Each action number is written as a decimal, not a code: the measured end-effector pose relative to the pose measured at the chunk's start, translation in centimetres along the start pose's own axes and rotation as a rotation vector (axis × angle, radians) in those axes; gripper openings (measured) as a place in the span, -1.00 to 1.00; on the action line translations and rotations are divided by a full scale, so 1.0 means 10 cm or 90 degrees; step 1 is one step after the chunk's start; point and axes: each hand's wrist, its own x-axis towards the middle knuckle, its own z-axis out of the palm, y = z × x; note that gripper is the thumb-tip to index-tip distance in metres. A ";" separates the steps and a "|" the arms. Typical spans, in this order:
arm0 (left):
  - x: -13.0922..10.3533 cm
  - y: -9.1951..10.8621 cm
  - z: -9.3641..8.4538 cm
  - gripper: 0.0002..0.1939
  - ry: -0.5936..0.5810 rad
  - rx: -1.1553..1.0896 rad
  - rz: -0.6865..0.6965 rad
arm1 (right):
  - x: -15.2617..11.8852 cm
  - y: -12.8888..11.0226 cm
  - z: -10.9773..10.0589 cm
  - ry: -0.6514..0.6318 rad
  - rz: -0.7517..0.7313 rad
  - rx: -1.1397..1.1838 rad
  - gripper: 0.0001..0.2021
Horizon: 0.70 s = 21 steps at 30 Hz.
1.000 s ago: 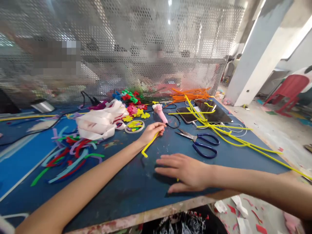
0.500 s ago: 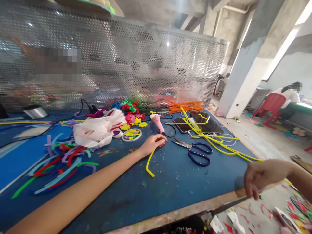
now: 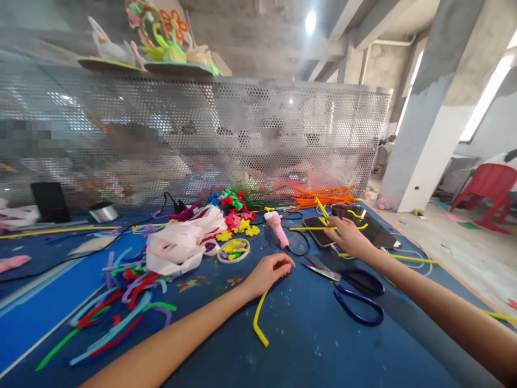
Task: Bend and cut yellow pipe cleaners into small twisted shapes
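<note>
On the blue tabletop, my left hand (image 3: 271,276) is closed with curled fingers around one end of a bent yellow pipe cleaner (image 3: 257,323), whose free end points toward me. My right hand (image 3: 348,237) reaches over the phone (image 3: 317,235), fingers apart, at the pile of yellow pipe cleaners (image 3: 307,228); its fingertips seem to touch some of them. Blue-handled scissors (image 3: 343,288) lie with blades apart between my two arms. Just beyond my left hand rests a pink glue gun (image 3: 277,229) with a black cord.
Coloured pipe cleaner strips (image 3: 117,318), white ribbon (image 3: 172,250) and a small round dish (image 3: 233,250) of yellow pieces lie left. Fuzzy flowers (image 3: 234,205) and orange stems (image 3: 323,196) sit along the perforated metal screen (image 3: 242,145). A black tablet (image 3: 375,237) is at right.
My right hand has swung from beyond the table's right edge in to the yellow pile beside the phone. My left hand stays by the bent pipe cleaner. The view has shifted upward.
</note>
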 end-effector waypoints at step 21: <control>0.00 0.01 -0.01 -0.80 0.001 0.015 -0.008 | -0.11 -0.02 0.13 -0.063 -0.010 -0.174 -0.56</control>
